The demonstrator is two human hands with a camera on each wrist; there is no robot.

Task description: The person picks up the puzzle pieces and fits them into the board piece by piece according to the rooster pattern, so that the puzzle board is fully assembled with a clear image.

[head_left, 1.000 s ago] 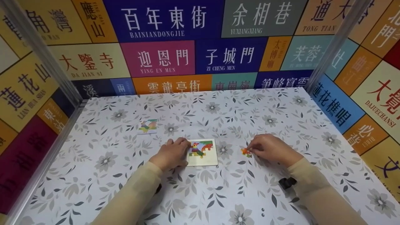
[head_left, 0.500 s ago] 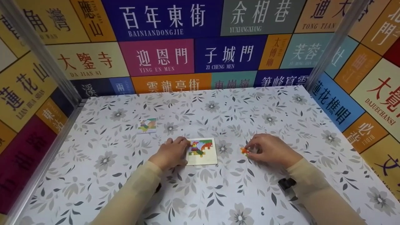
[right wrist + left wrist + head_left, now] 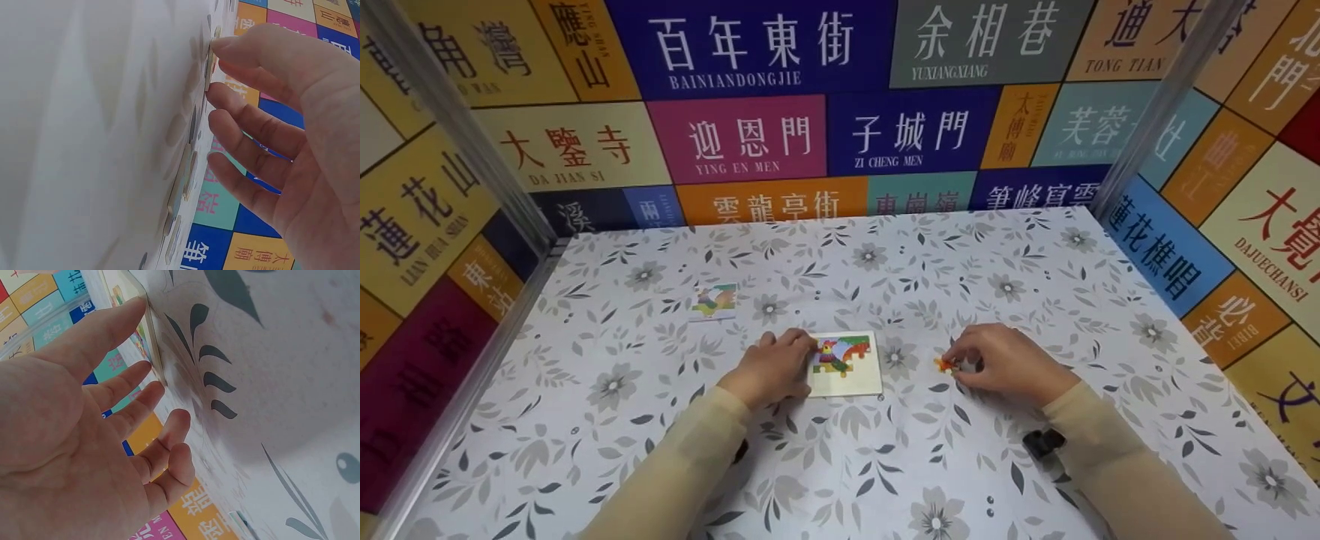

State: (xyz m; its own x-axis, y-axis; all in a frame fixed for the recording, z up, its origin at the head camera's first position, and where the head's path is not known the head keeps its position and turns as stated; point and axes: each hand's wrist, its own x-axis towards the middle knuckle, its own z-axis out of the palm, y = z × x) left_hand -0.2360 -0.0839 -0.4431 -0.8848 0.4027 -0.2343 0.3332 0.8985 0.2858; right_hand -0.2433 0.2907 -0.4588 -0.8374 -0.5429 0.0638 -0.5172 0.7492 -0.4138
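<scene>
We look down from the head camera at a table point(image 3: 840, 480) covered in a white cloth printed with grey flowers and leaves, walled on three sides by bright panels of Chinese place names.

Near the middle lies a small square puzzle board point(image 3: 846, 365) with a colourful rooster picture filling its upper part and a pale bare strip below. The left hand point(image 3: 771, 369) rests on the cloth against the board's left edge, fingertips touching that edge. In the left wrist view the hand point(image 3: 84, 439) is relaxed, its fingers point(image 3: 132, 382) loosely spread and only slightly bent, with the index finger lying along the rim of the board point(image 3: 151, 343). It grips nothing.

To the right of the board, a short way apart from it, the right hand point(image 3: 1005, 364) pinches a small orange puzzle piece point(image 3: 944, 364) between thumb and index finger, low at the cloth; we cannot tell whether the piece touches the table. In the right wrist view the piece point(image 3: 209, 67) shows edge-on as a thin tan sliver held at the tips of the thumb and index finger of the hand point(image 3: 292, 146), while the other fingers point(image 3: 247, 129) curl loosely below, slightly apart.

Further back on the left lies a small picture card point(image 3: 714, 301), well apart from both hands. Both forearms wear pale beige sleeves point(image 3: 675, 472)
</scene>
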